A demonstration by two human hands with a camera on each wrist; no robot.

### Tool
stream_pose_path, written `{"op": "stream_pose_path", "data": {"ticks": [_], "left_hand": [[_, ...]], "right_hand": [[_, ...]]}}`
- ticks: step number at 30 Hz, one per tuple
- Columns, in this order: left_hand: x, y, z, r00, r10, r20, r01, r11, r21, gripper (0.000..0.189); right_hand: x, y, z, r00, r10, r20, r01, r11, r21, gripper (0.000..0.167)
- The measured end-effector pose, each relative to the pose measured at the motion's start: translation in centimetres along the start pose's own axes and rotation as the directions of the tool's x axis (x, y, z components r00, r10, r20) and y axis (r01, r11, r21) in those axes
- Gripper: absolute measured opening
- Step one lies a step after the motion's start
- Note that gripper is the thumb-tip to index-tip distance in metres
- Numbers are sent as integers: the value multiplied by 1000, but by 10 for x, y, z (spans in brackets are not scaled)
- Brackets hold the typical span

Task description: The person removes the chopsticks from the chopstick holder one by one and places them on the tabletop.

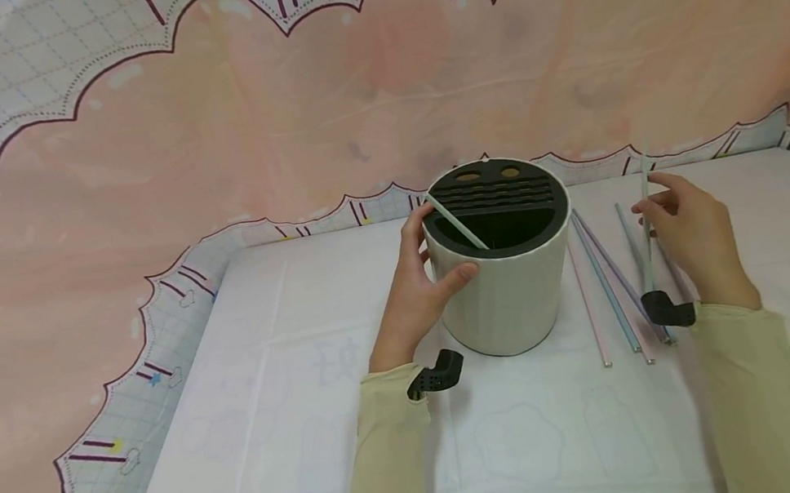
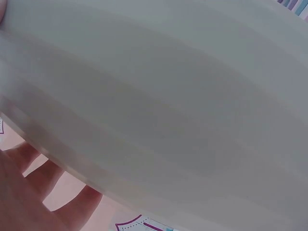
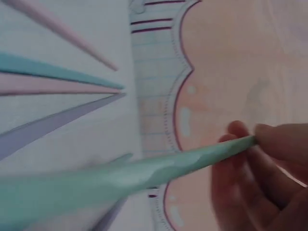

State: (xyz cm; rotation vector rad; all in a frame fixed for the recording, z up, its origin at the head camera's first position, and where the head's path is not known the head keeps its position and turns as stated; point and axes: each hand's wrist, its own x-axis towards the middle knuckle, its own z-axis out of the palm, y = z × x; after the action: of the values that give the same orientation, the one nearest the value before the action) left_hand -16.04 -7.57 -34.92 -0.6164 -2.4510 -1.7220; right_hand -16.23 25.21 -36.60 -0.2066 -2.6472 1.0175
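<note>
A white ridged chopstick holder (image 1: 508,298) with a black slotted top (image 1: 495,195) stands upright on the table. My left hand (image 1: 410,306) grips its left side, thumb at the front and fingers round the back. In the left wrist view the holder's pale wall (image 2: 159,110) covers most of the picture. One pale green chopstick (image 1: 459,224) leans in the holder's front opening. To the right, my right hand (image 1: 697,238) pinches another light green chopstick (image 3: 120,180) near its thin end, held above the table.
Several pink, blue and purple chopsticks (image 1: 610,298) lie loosely on the white-covered table (image 1: 313,421) between the holder and my right hand. A peach patterned cloth (image 1: 349,112) hangs behind the table. Each wrist wears a small black device (image 1: 440,372).
</note>
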Motion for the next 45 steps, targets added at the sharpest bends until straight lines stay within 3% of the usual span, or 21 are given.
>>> {"op": "stream_pose_path", "data": {"ticks": [5, 11, 14, 23, 27, 32, 35, 39, 42, 45], "left_hand": [[0, -1, 0, 1000, 17, -10, -17, 1000, 6, 85], [1, -1, 0, 1000, 15, -14, -15, 1000, 13, 84], [2, -1, 0, 1000, 18, -13, -18, 1000, 8, 84], [1, -1, -1, 1000, 14, -13, -14, 1000, 7, 84], [0, -1, 0, 1000, 11, -12, -11, 1000, 7, 83], [0, -1, 0, 1000, 11, -14, -11, 1000, 14, 83], [0, -1, 0, 1000, 11, -15, -11, 1000, 12, 84], [0, -1, 0, 1000, 17, -14, -17, 1000, 7, 84], [0, -1, 0, 1000, 23, -16, -22, 1000, 9, 84], [0, -1, 0, 1000, 24, -14, -24, 1000, 7, 84]], "right_hand": [[2, 15, 11, 975, 7, 220, 3, 999, -44, 53], [4, 29, 21, 928, 30, 370, 9, 995, -104, 52], [4, 33, 25, 918, 41, 393, 13, 991, -134, 47], [4, 29, 24, 920, 29, 392, 26, 991, -133, 41], [3, 18, 18, 942, -3, 337, 21, 999, -49, 45], [0, -12, 15, 988, -17, 154, 7, 998, 64, 46], [-6, -35, 13, 998, -66, 11, 64, 988, 143, 40], [-14, -64, 13, 979, -118, -164, 158, 953, 257, 32], [-20, -80, 15, 954, -173, -246, 245, 920, 305, 27], [-25, -91, 16, 917, -254, -307, 345, 892, 291, 24]]}}
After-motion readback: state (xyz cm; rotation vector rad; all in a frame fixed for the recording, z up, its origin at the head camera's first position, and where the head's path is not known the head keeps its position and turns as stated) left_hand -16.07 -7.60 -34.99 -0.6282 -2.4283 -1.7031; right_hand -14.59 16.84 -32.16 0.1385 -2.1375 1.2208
